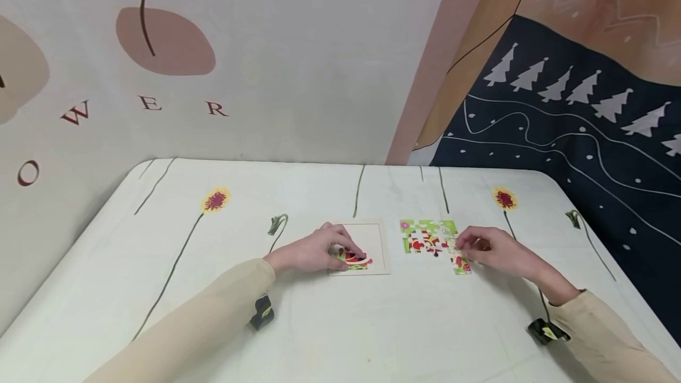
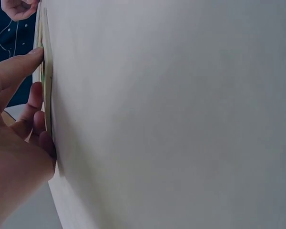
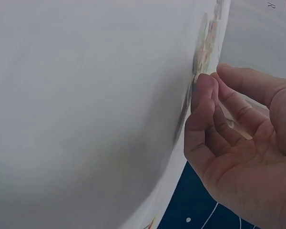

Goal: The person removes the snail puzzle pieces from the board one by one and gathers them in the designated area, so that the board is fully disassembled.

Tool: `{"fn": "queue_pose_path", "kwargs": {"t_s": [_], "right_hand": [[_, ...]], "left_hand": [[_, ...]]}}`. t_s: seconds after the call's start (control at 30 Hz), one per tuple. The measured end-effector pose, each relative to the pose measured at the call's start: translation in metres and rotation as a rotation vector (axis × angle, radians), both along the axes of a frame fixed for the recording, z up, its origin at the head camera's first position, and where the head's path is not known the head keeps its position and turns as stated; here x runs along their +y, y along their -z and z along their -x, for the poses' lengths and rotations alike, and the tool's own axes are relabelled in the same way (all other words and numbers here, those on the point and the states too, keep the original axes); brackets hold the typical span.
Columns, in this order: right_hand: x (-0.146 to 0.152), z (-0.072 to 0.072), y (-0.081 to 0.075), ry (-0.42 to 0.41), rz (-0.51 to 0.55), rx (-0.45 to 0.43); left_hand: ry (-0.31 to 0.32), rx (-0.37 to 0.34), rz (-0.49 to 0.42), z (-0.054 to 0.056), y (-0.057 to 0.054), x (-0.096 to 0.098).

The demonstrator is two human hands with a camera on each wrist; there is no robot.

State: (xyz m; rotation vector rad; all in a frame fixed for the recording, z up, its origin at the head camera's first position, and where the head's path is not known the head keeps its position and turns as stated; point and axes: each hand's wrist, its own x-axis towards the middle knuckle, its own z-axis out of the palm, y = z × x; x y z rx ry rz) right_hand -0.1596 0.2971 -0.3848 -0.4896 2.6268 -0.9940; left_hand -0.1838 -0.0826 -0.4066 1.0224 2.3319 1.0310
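My left hand [image 1: 317, 248] lies over the left side of a pale square puzzle board [image 1: 376, 243]. Its fingers press on red-and-green joined puzzle pieces [image 1: 357, 262] at the board's lower part. In the left wrist view, the fingers of this hand [image 2: 19, 105] touch the thin board [image 2: 48, 71] at its face and edge. To the right, my right hand [image 1: 492, 248] is at the right end of loose fruit-patterned puzzle pieces [image 1: 425, 242]. In the right wrist view, thumb and fingertips of the hand [image 3: 243, 129] come together beside the pieces [image 3: 208, 45]; whether a piece sits between them is hidden.
A white cloth [image 1: 319, 330] with printed flowers [image 1: 215, 200] covers the table. Behind stands a pale printed backdrop [image 1: 298, 75], with a dark tree-patterned cloth [image 1: 564, 117] at the right. A black wrist device [image 1: 262, 312] hangs under the left sleeve, another [image 1: 548, 332] by the right.
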Motion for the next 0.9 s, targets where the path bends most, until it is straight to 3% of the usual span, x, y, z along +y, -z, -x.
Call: {"fn": "queue_pose_path", "kwargs": {"t_s": [0.23, 0.47, 0.9], "right_hand": [[-0.01, 0.002, 0.001, -0.046, 0.033, 0.002], [-0.025, 0.0, -0.001, -0.083, 0.076, 0.001], [-0.06, 0.003, 0.003, -0.163, 0.115, 0.007]], "left_hand": [[-0.038, 0.041, -0.012, -0.001, -0.004, -0.006], [-0.055, 0.018, -0.014, 0.003, -0.007, -0.015], [0.063, -0.028, -0.027, 0.017, -0.003, -0.026]]}}
